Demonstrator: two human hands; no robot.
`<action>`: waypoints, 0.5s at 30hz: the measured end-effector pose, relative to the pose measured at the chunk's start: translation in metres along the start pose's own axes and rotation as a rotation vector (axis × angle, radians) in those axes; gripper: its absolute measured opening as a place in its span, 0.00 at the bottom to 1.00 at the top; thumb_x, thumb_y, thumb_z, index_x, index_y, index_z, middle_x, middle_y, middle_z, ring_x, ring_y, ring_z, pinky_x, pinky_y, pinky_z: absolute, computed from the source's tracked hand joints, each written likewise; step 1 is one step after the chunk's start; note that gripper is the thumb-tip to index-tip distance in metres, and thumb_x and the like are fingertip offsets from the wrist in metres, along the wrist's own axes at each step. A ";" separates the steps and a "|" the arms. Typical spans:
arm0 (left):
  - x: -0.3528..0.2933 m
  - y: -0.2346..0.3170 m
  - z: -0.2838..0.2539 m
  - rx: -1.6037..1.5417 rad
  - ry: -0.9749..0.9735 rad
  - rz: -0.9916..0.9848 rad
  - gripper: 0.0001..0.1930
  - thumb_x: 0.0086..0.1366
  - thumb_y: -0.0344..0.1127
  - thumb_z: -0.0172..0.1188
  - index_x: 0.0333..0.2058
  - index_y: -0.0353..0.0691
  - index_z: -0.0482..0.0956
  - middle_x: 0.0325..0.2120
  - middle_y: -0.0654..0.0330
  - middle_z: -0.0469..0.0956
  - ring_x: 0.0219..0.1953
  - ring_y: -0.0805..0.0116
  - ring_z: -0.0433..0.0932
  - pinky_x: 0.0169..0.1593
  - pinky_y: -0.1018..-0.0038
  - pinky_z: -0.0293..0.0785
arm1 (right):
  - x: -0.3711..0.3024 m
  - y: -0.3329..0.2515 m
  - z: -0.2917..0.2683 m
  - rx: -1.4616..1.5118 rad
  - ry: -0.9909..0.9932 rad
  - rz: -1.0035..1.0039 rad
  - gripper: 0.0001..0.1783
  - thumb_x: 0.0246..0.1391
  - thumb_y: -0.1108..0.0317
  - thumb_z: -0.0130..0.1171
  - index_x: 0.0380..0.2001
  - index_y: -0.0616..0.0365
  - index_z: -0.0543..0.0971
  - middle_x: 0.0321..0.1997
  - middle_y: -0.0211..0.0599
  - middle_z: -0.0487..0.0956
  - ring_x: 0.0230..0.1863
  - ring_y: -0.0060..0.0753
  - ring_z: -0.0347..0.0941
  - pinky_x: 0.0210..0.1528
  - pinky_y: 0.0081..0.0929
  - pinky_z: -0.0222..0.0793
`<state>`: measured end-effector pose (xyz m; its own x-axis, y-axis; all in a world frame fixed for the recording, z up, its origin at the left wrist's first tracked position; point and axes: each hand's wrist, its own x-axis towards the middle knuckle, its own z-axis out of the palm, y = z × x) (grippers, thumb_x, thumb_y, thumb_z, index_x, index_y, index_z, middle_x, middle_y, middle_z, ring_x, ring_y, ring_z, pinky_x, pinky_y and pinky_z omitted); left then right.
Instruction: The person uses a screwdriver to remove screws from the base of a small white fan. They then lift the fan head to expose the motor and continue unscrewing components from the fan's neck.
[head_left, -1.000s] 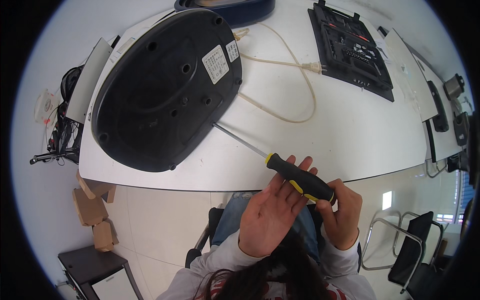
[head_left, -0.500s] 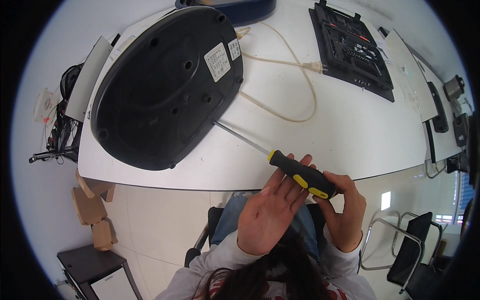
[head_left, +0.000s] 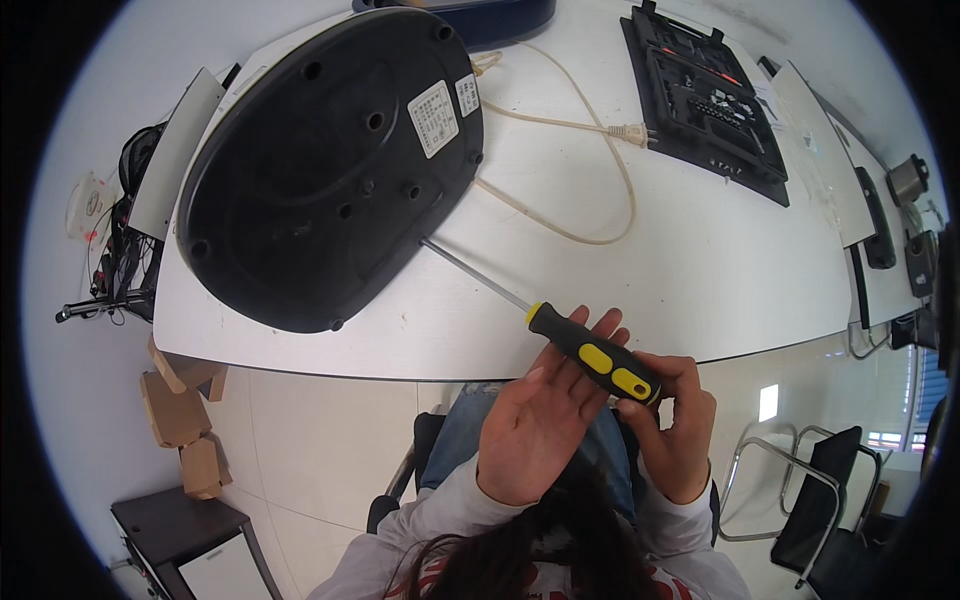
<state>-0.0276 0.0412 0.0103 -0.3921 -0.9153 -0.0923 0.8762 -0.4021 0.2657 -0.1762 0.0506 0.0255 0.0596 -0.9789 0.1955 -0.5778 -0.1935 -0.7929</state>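
At lower centre, the left hand (head_left: 525, 440) lies unclenched, palm up, under the central screwdriver (head_left: 590, 352); the right hand (head_left: 678, 430) pinches its handle end. A slanted push could slip the tip off the black base (head_left: 290, 190), upper left. Count: two hands, one screwdriver, one base, one cord (head_left: 632, 190), one tool case (head_left: 655, 115), upper right.

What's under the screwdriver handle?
The left hand, palm up: some fingertips show past the screwdriver handle. The finger parts right beneath it are covered, so I can't tell exactly where they touch it.
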 end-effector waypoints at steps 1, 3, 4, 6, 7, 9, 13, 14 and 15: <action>0.000 0.001 -0.002 -0.018 -0.015 -0.004 0.31 0.63 0.43 0.35 0.63 0.39 0.43 0.63 0.52 0.45 0.66 0.59 0.45 0.66 0.65 0.43 | 0.000 -0.001 0.000 0.010 -0.001 0.016 0.22 0.45 0.63 0.65 0.40 0.63 0.70 0.23 0.36 0.75 0.17 0.26 0.65 0.20 0.18 0.60; -0.001 0.002 -0.003 -0.035 -0.033 -0.007 0.30 0.64 0.42 0.35 0.63 0.40 0.43 0.63 0.53 0.46 0.65 0.61 0.46 0.66 0.67 0.43 | 0.000 -0.002 0.001 0.040 0.005 0.036 0.21 0.47 0.63 0.63 0.40 0.63 0.70 0.22 0.37 0.75 0.17 0.25 0.65 0.20 0.18 0.60; -0.001 0.002 -0.003 -0.035 -0.036 -0.005 0.30 0.64 0.42 0.35 0.63 0.40 0.43 0.63 0.53 0.47 0.65 0.61 0.46 0.66 0.67 0.43 | 0.000 -0.002 0.002 0.060 0.010 0.040 0.20 0.48 0.63 0.62 0.40 0.64 0.69 0.22 0.37 0.75 0.17 0.25 0.66 0.20 0.18 0.60; -0.001 0.003 -0.003 -0.033 -0.039 -0.005 0.30 0.64 0.42 0.35 0.63 0.40 0.43 0.63 0.53 0.47 0.65 0.61 0.46 0.66 0.67 0.43 | -0.001 -0.001 0.005 0.115 0.014 0.056 0.19 0.50 0.64 0.60 0.40 0.64 0.68 0.22 0.38 0.76 0.18 0.24 0.67 0.20 0.17 0.60; -0.001 0.003 -0.003 -0.029 -0.040 -0.006 0.30 0.64 0.42 0.35 0.63 0.40 0.43 0.63 0.53 0.47 0.65 0.61 0.47 0.66 0.67 0.43 | -0.002 -0.001 0.006 0.150 0.013 0.067 0.19 0.51 0.64 0.59 0.40 0.65 0.67 0.23 0.38 0.76 0.18 0.24 0.68 0.21 0.17 0.61; -0.001 0.004 -0.003 -0.009 -0.022 -0.001 0.31 0.63 0.42 0.36 0.63 0.39 0.43 0.63 0.51 0.47 0.65 0.59 0.46 0.66 0.65 0.43 | -0.003 -0.003 0.008 0.201 0.012 0.095 0.16 0.52 0.67 0.55 0.40 0.66 0.66 0.22 0.37 0.75 0.18 0.22 0.68 0.21 0.16 0.61; -0.002 0.004 0.002 0.044 0.024 0.014 0.32 0.63 0.43 0.37 0.62 0.37 0.43 0.63 0.49 0.46 0.65 0.55 0.45 0.66 0.61 0.44 | -0.003 -0.010 0.010 0.267 0.002 0.180 0.12 0.54 0.71 0.47 0.39 0.67 0.64 0.18 0.33 0.73 0.15 0.18 0.67 0.19 0.14 0.60; -0.002 0.003 0.002 0.054 0.027 0.015 0.31 0.63 0.42 0.38 0.62 0.37 0.43 0.63 0.49 0.46 0.65 0.55 0.45 0.66 0.62 0.44 | -0.003 -0.011 0.010 0.283 -0.002 0.205 0.11 0.55 0.70 0.47 0.39 0.67 0.64 0.17 0.33 0.72 0.14 0.18 0.66 0.18 0.14 0.59; -0.002 0.003 0.002 0.069 0.030 0.020 0.31 0.62 0.42 0.38 0.62 0.37 0.44 0.63 0.49 0.46 0.65 0.55 0.46 0.66 0.62 0.44 | -0.004 -0.012 0.011 0.295 -0.001 0.226 0.11 0.55 0.70 0.46 0.39 0.67 0.64 0.16 0.32 0.72 0.14 0.17 0.65 0.17 0.14 0.58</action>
<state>-0.0248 0.0416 0.0127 -0.3655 -0.9237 -0.1149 0.8617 -0.3824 0.3334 -0.1606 0.0557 0.0277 -0.0422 -0.9991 -0.0041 -0.3169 0.0173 -0.9483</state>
